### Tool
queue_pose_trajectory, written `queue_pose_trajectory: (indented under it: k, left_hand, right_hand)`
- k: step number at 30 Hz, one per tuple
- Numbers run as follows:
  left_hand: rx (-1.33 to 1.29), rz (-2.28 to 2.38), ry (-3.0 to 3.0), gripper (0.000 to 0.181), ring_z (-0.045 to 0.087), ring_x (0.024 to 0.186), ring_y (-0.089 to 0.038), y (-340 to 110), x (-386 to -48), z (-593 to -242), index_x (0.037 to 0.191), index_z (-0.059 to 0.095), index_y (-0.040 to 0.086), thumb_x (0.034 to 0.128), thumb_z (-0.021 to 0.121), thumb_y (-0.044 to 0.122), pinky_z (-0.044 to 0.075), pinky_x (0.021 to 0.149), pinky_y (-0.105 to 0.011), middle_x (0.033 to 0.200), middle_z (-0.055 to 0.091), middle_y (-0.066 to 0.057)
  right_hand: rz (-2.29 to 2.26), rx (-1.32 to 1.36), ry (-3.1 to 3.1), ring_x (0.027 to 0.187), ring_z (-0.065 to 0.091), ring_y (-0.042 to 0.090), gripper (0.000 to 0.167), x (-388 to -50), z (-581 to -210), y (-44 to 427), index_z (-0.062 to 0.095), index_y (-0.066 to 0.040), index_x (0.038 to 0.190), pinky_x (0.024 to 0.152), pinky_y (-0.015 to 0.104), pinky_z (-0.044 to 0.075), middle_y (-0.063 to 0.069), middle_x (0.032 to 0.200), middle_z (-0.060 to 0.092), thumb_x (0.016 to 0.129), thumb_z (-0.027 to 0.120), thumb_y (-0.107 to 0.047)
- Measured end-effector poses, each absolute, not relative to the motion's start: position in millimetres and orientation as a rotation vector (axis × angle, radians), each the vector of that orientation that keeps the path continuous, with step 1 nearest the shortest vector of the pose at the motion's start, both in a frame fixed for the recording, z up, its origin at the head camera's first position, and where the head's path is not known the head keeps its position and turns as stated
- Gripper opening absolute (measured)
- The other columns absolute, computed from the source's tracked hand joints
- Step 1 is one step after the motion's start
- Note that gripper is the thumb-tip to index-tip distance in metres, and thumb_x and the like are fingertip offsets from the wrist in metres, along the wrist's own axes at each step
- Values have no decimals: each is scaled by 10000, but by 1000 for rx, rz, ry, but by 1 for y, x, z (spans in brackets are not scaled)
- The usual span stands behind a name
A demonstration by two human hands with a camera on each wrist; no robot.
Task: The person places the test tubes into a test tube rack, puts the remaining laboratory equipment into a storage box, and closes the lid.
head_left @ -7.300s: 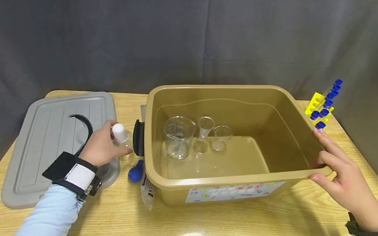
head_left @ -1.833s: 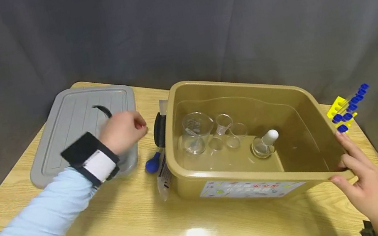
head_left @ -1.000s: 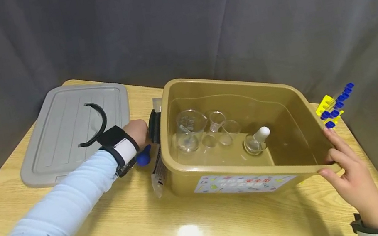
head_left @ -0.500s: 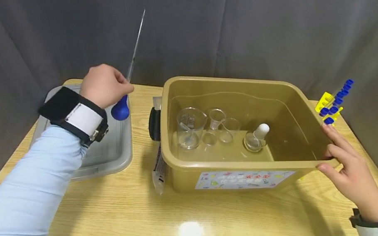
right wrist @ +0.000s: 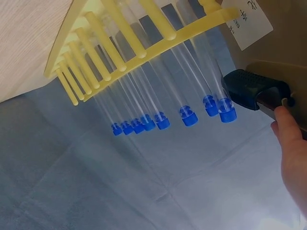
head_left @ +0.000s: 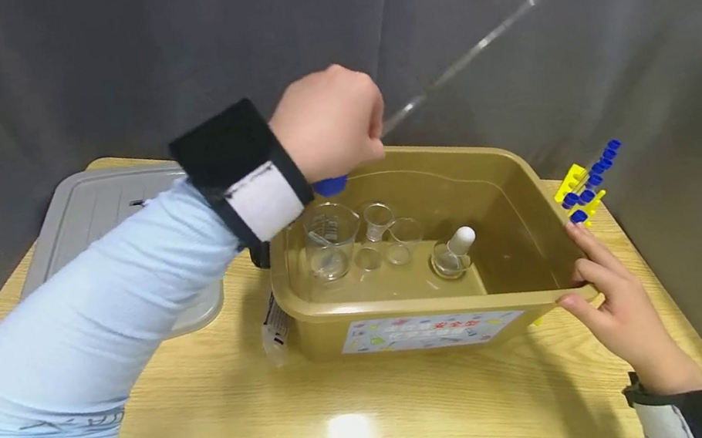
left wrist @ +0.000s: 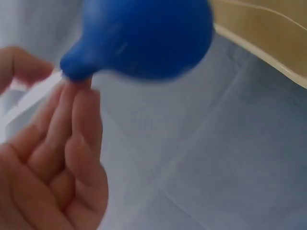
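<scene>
The left hand (head_left: 330, 125) is over the back left of the tan bin (head_left: 401, 302), pinching a long clear pipette (head_left: 470, 55) that points up and right. Its blue rubber bulb (head_left: 331, 186) shows below the hand; the left wrist view shows the bulb (left wrist: 148, 38) large, the fingertips at its neck. The right hand (head_left: 629, 319) grips the bin's right end, thumb on the front corner of the rim. Inside the bin stand a beaker (head_left: 330, 242), small clear vessels (head_left: 379, 220) and a glass vessel with a white cap (head_left: 462, 240).
A grey lid (head_left: 90, 218) lies at the left, partly behind the sleeve. A yellow rack (head_left: 572, 181) of blue-capped tubes is beyond the bin's right end, also seen as a rack (right wrist: 158, 45) in the right wrist view. A plastic packet (head_left: 275, 330) lies by the bin's left side.
The white-capped vessel went from the left hand into the bin. The left hand then picked up the blue-bulbed pipette beside the bin and carried it right, over the bin. The right hand kept its grip.
</scene>
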State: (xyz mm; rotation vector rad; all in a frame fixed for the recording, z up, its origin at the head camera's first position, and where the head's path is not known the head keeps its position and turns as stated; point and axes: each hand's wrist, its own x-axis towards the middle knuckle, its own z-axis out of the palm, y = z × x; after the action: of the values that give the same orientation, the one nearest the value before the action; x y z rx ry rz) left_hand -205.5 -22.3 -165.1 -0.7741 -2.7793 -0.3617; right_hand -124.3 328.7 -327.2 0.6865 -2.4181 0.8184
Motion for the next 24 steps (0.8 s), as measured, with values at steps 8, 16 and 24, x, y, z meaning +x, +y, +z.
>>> queue_pose_trajectory:
  k: [8, 16, 24]
  left_hand:
    - [-1143, 125, -2899, 200, 498, 674, -153, 24, -210, -195, 663, 458, 153, 808, 575, 81, 498, 678, -351, 752, 569, 9]
    - [-1370, 397, -2829, 149, 492, 705, -124, 45, -204, -232, 686, 504, 144, 782, 617, 135, 509, 692, -292, 827, 617, 7]
    - [-1341, 252, -2964, 393, 316, 525, -78, 28, -183, -252, 528, 343, 169, 864, 470, 9, 244, 456, -201, 539, 325, 73]
  right_hand:
    - [792, 702, -2423, 1389, 268, 28, 473, -123, -330, 322, 479, -66, 702, 1053, 65, 204, 277, 1392, 417, 836, 587, -507]
    - [801, 682, -2417, 1391, 269, 35, 470, -119, -330, 317, 483, -73, 704, 1067, 76, 197, 268, 1400, 414, 829, 594, -512]
    - [808, 704, -2413, 1399, 262, 55, 459, -113, -333, 306, 479, -97, 696, 1063, 73, 201, 254, 1410, 410, 826, 577, -526]
